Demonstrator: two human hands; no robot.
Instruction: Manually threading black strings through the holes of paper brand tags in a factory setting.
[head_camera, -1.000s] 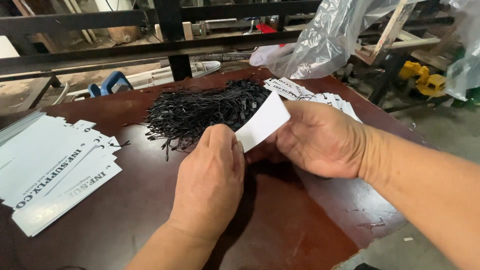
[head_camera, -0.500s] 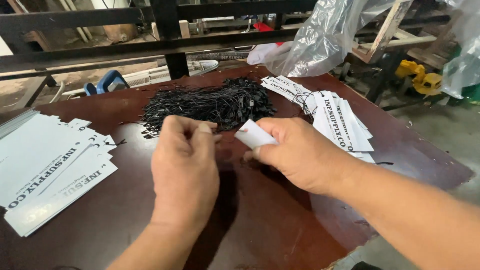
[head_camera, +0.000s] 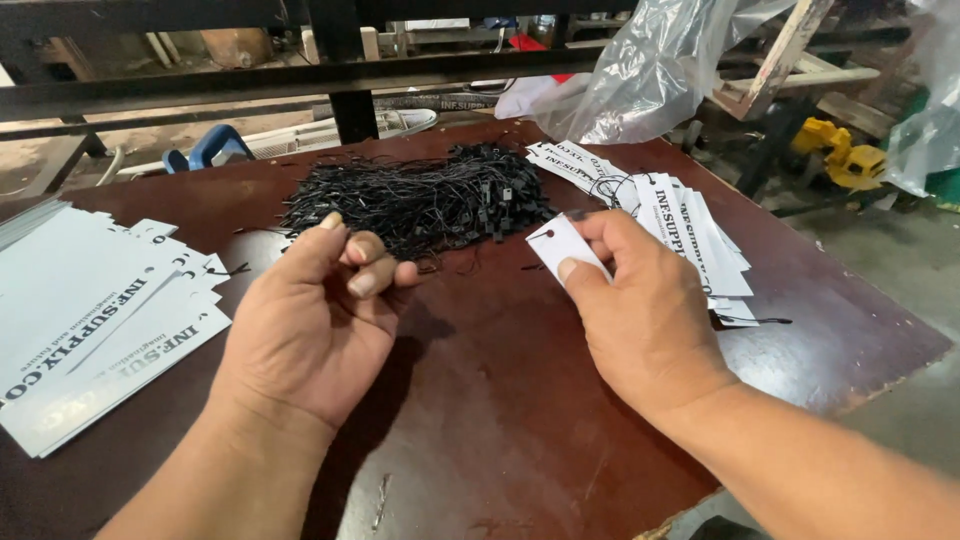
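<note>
Since half a second ago both hands have drawn apart. Small white punched card tag is pinched in the right hand, its long axis toward 10 o'clock. At 11 o'clock lies the tangled heap of black string loops; the left hand, fingertips pinched narrow, sits nearer it. Dark brown wooden table lies bare between the hands; its edge runs at 4 o'clock.

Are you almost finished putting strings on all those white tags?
Not nearly. Some look done: the tags fanned out beside the right hand seem to carry black loops. In hand: that hand holds one white tag with a punched hole, while the left hand pinches something thin by the heap of black strings. Left: the stack of plain tags on the table.
</note>
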